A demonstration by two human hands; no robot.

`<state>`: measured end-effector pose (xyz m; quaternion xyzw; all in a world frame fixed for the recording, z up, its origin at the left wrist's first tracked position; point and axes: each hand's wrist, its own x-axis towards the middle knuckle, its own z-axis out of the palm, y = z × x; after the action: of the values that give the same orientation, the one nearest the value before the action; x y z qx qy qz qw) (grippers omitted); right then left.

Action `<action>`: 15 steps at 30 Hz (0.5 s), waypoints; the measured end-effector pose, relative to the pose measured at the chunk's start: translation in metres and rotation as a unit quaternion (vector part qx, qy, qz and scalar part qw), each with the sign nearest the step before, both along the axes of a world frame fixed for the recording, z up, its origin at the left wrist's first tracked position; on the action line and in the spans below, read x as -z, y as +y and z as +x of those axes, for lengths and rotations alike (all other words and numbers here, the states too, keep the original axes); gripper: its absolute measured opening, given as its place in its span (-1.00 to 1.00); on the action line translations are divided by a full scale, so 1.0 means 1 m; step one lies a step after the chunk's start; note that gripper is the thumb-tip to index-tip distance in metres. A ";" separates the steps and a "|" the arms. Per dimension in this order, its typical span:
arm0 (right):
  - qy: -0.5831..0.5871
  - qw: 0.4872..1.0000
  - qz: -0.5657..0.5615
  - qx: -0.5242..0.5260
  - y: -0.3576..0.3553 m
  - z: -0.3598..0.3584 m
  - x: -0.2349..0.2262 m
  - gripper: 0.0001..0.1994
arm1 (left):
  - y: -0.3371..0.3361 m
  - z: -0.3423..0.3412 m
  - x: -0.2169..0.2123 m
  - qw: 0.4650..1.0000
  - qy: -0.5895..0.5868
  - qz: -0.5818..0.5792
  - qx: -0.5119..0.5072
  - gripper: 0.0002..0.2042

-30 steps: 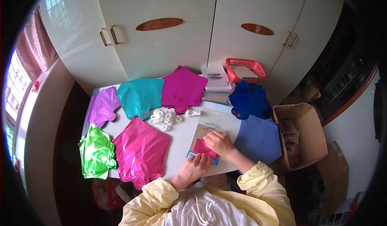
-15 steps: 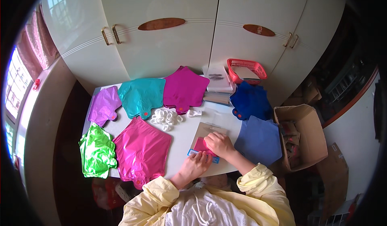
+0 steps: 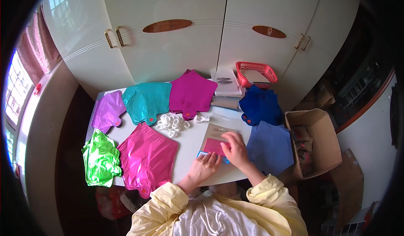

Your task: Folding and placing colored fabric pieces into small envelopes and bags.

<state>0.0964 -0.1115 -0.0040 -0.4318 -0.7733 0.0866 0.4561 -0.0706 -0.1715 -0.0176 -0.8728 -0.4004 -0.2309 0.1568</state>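
Observation:
In front of me lies a flat packet: a brown card [image 3: 214,130] with a folded pink foil piece [image 3: 213,145] on it, and a blue printed strip [image 3: 225,160] along its near edge. Clear plastic seems to cover it. My left hand [image 3: 204,167] has its fingertips closed on the blue strip, hiding part of it. Just over the packet's right side is my right hand [image 3: 237,151], slightly blurred, its thumb and fingers apart. The thumb is close to the pink foil; whether it touches is unclear. Nothing shows in that hand.
Around the packet lie foil balloons: pink [image 3: 148,156], green [image 3: 101,158], lilac [image 3: 108,109], teal [image 3: 147,100], magenta [image 3: 192,91] and dark blue [image 3: 261,105]. White ribbon rolls [image 3: 170,123] sit mid-table. A blue sheet [image 3: 270,147], a cardboard box [image 3: 322,141] and a red basket [image 3: 269,71] stand rightward.
My right hand has lifted off the pink foil and spread its fingers, uncovering more of the foil and card. My left hand stays at the blue strip.

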 end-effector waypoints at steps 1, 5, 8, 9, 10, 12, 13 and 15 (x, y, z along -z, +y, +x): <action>0.111 0.991 -0.035 0.062 -0.009 -0.001 0.002 -0.77 | -0.001 -0.001 0.000 1.000 -0.008 -0.005 -0.001 -0.69; 0.586 0.729 -0.352 -0.019 -0.054 0.011 0.009 -0.70 | -0.004 0.000 -0.008 0.999 -0.039 -0.010 -0.005 -0.66; 0.655 0.556 -0.492 -0.138 -0.083 0.016 0.027 -0.69 | -0.007 0.007 -0.014 0.999 -0.042 -0.010 0.007 -0.65; 0.647 0.563 -0.477 -0.193 -0.086 0.009 0.014 -0.71 | -0.009 0.007 -0.016 0.999 -0.041 -0.012 0.007 -0.65; 0.636 0.583 -0.473 -0.180 -0.086 0.006 0.009 -0.72 | -0.009 0.008 -0.019 0.999 -0.044 -0.008 0.004 -0.64; 0.612 0.622 -0.464 -0.154 -0.088 0.003 0.004 -0.74 | -0.010 0.008 -0.025 0.999 -0.051 0.002 -0.003 -0.63; 0.601 0.634 -0.463 -0.152 -0.090 0.002 0.002 -0.74 | -0.010 0.008 -0.027 0.999 -0.054 0.006 -0.004 -0.63; 0.589 0.652 -0.456 -0.140 -0.092 0.000 -0.002 -0.75 | -0.010 0.007 -0.029 0.998 -0.060 0.015 -0.005 -0.61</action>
<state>0.0964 -0.2036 -0.0021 -0.3302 -0.2568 0.7274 0.5440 -0.0637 -0.1819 0.0119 -0.8527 -0.4104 -0.2880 0.1465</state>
